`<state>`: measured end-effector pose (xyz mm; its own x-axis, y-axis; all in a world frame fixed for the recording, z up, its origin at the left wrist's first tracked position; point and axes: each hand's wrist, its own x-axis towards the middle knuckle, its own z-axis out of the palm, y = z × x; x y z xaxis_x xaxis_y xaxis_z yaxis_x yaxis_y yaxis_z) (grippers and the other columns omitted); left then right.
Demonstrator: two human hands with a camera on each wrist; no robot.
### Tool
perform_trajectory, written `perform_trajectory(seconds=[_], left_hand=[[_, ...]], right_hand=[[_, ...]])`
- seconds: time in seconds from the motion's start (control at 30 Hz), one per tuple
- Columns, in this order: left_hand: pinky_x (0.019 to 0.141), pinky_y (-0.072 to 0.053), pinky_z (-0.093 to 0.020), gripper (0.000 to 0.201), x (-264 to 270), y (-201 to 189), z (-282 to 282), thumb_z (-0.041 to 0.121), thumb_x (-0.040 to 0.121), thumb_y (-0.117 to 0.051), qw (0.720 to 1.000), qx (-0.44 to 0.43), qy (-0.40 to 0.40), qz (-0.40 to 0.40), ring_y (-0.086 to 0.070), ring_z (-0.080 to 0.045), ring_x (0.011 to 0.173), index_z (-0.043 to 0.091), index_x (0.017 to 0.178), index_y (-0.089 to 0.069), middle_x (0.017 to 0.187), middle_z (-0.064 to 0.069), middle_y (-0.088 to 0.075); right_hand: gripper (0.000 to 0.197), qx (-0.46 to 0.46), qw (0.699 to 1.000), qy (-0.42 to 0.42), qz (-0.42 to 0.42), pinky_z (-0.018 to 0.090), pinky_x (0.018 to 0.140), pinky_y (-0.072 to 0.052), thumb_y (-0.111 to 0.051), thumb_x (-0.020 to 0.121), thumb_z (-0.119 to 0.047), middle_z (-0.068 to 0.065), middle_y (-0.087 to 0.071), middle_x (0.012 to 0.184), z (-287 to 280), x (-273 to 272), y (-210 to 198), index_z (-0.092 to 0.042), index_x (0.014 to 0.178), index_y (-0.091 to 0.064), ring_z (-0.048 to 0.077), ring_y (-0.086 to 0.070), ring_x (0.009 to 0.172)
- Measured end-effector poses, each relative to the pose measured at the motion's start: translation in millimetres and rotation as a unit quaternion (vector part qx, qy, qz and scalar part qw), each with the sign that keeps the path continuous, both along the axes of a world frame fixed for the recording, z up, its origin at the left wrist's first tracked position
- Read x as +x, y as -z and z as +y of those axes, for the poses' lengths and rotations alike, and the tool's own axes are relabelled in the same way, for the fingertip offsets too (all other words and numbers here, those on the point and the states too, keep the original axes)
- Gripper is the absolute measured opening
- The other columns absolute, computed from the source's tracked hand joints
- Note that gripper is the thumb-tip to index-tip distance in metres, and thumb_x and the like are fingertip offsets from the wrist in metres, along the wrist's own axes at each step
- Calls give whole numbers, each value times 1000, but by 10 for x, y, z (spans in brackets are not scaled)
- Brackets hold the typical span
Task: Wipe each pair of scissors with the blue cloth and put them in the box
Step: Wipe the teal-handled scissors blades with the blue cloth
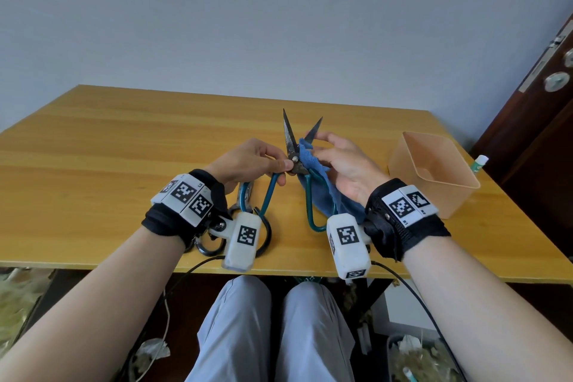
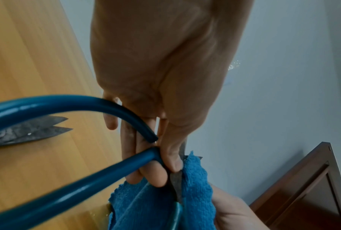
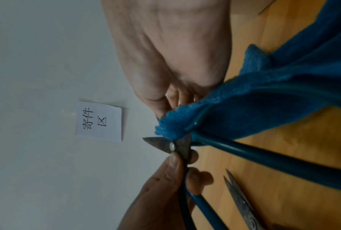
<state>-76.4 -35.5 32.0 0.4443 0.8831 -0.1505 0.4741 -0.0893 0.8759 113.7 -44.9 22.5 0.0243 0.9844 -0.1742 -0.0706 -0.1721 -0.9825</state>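
Observation:
A pair of teal-handled scissors (image 1: 289,136) is held up over the table with its dark blades spread apart and pointing away from me. My left hand (image 1: 279,166) pinches it just below the pivot (image 3: 172,146), with fingers round the left handle (image 2: 67,194). My right hand (image 1: 338,161) pinches the blue cloth (image 1: 307,156) round the right blade near its base. The rest of the cloth (image 3: 264,93) hangs down to the table under that hand. A second pair of scissors (image 1: 246,195) with black handles lies on the table under my left wrist.
A tan open box (image 1: 449,198) stands on the wooden table (image 1: 124,149) at the right, near its edge. A small white bottle (image 1: 479,163) sits behind the box. A dark wooden door (image 1: 542,118) is at the far right. A paper label (image 3: 98,121) hangs on the wall.

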Motion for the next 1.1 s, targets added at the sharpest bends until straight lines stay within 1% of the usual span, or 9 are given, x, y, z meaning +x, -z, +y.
perform_trajectory(seconds=[0.17,0.47,0.63,0.7,0.77,0.87,0.97,1.03,1.1], left_hand=[[95,-37,-34,29,-16,38,18,34,96,-66,1000,-6,6,-6,-66,-17,107,15,73,-70,102,-13,-76],[103,-36,-34,26,-15,111,31,39,91,-70,999,-20,4,-35,-63,-17,113,21,72,-74,102,-5,-77],[89,-39,-39,29,-154,219,64,29,78,-84,994,-36,-59,-79,-66,-13,85,9,95,-71,87,-3,-77],[88,-41,-38,17,-193,262,65,19,79,-81,987,-52,-85,-123,-65,-10,79,14,86,-67,85,-2,-74],[94,-41,-38,12,-202,285,77,16,85,-75,971,-84,-109,-193,-67,-11,88,20,79,-65,88,2,-72],[98,-42,-31,4,-119,297,94,18,93,-68,907,-162,-150,-359,-67,-10,102,19,90,-70,94,5,-74],[90,-52,-26,11,61,299,79,21,97,-64,864,-177,-169,-439,-69,-11,104,16,105,-68,103,3,-76],[77,-56,-21,14,175,296,69,23,99,-62,877,-164,-170,-418,-71,-9,89,15,108,-70,101,1,-77],[69,-54,-19,14,247,281,59,21,100,-62,894,-154,-179,-382,-69,-8,77,13,106,-71,93,0,-77]], right_hand=[[27,-20,1000,-12,-16,27,54,-55,-61,94,-4,14,-71,88,-13,10,-7,-10,120,-60,20,-68,64],[33,1,1000,23,19,36,66,-55,-55,93,5,16,-70,98,-9,43,51,-10,123,-58,26,-66,78],[30,9,990,87,114,32,63,-55,-53,94,4,11,-74,88,59,62,95,-9,121,-59,22,-69,74],[24,2,986,101,131,32,64,-54,-52,95,3,9,-72,85,93,87,125,-5,115,-62,22,-67,75],[14,-6,985,100,140,31,61,-53,-52,96,1,8,-69,81,101,89,151,-6,101,-64,20,-63,73],[9,-11,979,112,168,28,59,-50,-56,95,-4,6,-65,74,115,56,183,-7,91,-64,16,-57,65],[7,-15,969,128,210,22,52,-44,-56,95,-5,4,-58,70,151,-10,233,-5,91,-61,13,-46,56],[6,-17,964,137,227,24,60,-42,-58,94,-6,4,-57,71,151,-39,263,-5,100,-59,13,-45,57],[2,-13,967,137,216,21,55,-43,-58,95,-5,3,-58,69,138,-38,278,-6,94,-58,12,-47,56]])
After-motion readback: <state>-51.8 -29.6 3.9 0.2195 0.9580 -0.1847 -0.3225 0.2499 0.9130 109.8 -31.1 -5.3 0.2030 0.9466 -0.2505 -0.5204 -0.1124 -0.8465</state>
